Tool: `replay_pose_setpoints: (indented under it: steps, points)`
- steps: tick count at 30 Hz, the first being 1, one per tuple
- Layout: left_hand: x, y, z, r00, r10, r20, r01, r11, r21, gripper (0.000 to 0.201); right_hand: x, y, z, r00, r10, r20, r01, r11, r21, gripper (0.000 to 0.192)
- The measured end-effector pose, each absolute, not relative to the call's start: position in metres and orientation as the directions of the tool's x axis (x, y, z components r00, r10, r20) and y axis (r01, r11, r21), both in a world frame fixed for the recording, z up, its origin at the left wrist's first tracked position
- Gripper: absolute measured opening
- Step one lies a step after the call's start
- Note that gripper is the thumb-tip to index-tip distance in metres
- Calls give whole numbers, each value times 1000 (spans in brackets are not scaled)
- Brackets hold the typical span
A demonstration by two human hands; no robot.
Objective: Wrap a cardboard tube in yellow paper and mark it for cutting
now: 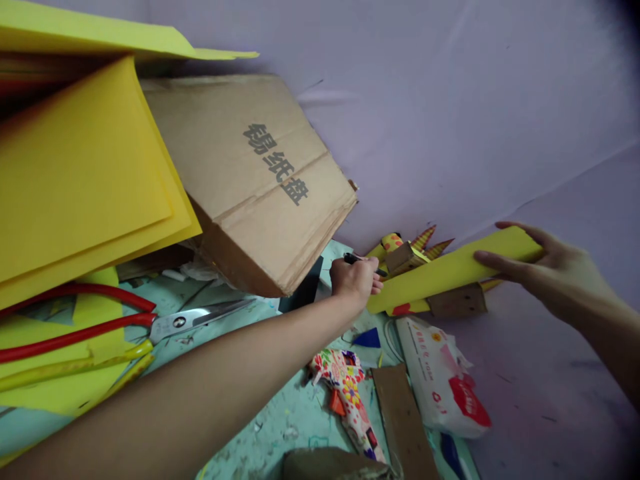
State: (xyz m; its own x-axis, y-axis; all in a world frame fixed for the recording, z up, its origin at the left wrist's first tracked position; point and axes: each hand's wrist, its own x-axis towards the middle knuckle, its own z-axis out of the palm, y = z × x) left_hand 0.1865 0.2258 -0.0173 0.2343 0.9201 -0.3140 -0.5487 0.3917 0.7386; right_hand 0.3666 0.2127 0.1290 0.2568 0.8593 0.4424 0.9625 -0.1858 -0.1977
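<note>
L hand (354, 279) has fingers curled tight round a slim black pen (367, 262), pen lying across the fist, tip end toward the yellow strip (435, 275); can't tell if the tip touches it. R hand (553, 267) is pinched on the strip's R end, thumb on the near face, fingers behind, open only as wide as the strip. Strip slants over the R edge of the bench (270, 403), low end nr L hand, high end in front of the lilac wall (450, 120). Cardboard offcuts + a spotted paper piece (393, 241) sit behind/under it. Along same R edge: tissue pack (435, 373), brown cardboard strip (403, 420), then floral glue gun (347, 393) just L of that. Big cardboard box (270, 193) twd far edge; red-handled scissors (177, 323) on L side, blades pointing R.
</note>
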Motion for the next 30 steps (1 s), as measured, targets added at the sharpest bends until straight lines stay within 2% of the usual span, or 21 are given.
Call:
replay_pose_setpoints:
  steps: [5, 13, 17, 19, 25, 30]
  points:
    - [188, 227, -19, 226, 925, -306, -549, 381, 744, 23, 360, 215, 127, 303, 850, 431, 945, -209, -251, 76]
    - [186, 229, -25, 224, 918, -329, -535, 397, 745, 23, 358, 218, 130, 293, 846, 446, 955, -239, -175, 76]
    - [184, 229, -22, 238, 912, -334, -532, 411, 741, 23, 353, 216, 136, 318, 902, 291, 920, -219, -327, 89]
    - [183, 229, -21, 241, 912, -333, -534, 411, 739, 23, 354, 216, 138, 311, 914, 261, 910, -206, -361, 91]
    - [179, 228, -21, 229, 914, -334, -533, 405, 743, 22, 349, 215, 140, 330, 867, 373, 943, -289, -162, 82]
    - [176, 228, -22, 217, 916, -337, -527, 401, 750, 23, 349, 213, 141, 353, 831, 430, 935, -334, -122, 77]
